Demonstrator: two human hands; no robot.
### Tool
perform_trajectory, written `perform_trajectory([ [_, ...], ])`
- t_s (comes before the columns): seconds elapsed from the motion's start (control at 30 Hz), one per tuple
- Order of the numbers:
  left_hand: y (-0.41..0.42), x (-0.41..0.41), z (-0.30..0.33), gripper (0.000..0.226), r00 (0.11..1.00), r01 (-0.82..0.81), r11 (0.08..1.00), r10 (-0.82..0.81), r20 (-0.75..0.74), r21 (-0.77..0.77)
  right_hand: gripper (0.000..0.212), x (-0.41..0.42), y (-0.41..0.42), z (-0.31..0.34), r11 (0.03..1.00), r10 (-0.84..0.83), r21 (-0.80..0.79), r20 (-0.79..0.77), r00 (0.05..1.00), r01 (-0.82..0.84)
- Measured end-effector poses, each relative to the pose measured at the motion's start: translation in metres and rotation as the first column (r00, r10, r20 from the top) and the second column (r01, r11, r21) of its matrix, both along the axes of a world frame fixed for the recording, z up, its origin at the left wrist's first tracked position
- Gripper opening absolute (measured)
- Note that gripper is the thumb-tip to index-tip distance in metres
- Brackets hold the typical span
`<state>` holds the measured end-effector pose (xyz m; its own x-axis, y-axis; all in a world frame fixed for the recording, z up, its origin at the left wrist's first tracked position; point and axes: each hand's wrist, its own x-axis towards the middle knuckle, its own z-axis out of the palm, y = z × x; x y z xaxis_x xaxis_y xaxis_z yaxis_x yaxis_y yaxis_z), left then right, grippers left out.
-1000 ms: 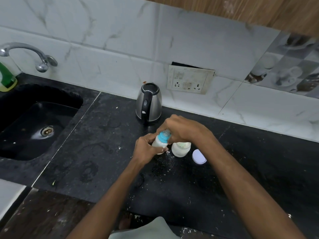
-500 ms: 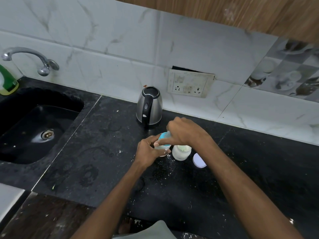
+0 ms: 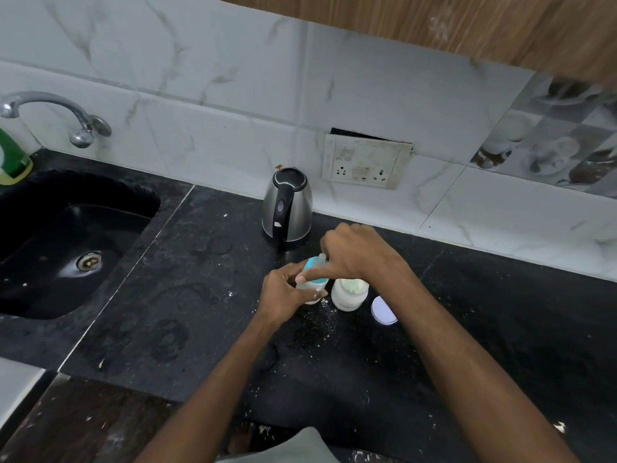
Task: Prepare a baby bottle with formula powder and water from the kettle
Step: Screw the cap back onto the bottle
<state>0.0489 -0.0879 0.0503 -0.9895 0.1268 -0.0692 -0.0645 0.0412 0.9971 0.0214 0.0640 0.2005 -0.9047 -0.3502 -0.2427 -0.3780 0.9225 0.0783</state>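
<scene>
At the bottom edge of the frame a fold of grey cloth (image 3: 293, 446) shows, and both forearms reach up from there over the black stone table (image 3: 200, 329). White powder specks (image 3: 322, 312) are scattered on the table just below the hands.

At the centre of the frame the left hand (image 3: 283, 295) has its fingers curled round the body of the baby bottle (image 3: 310, 289), which stands on the table. The right hand (image 3: 357, 252) comes down on it from above, thumb and fingers pinching the blue collar (image 3: 314, 265) at the bottle's top, where a clear teat tip pokes out. Just to the right of the bottle, touching or nearly so, stands an open white formula jar (image 3: 349, 294), and further right its white lid (image 3: 384, 310) lies flat, partly under the right forearm.

Behind the hands a steel kettle (image 3: 287, 205) with a black handle stands by the wall. A switch-and-socket plate (image 3: 365, 162) is fixed to the marble tiles, upper right of the kettle. At the left of the frame lies a black sink (image 3: 133, 202), with a metal tap (image 3: 66, 115) above it and a green bottle (image 3: 13, 158) at the far left edge.
</scene>
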Motion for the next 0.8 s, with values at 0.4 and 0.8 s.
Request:
perform_trajectory([
  [0.4,-0.001,-0.005,0.001,0.054,1.000,0.008,1.000,-0.008,0.020,-0.013,0.067,-0.002,-0.006,0.000,0.998,0.002,-0.058,0.017,1.000,-0.001],
  [0.8,-0.010,-0.010,0.016,0.057,0.997,0.075,0.996,-0.077,0.029,0.044,0.043,0.000,-0.006,-0.013,0.971,0.098,-0.226,0.080,0.992,-0.078],
])
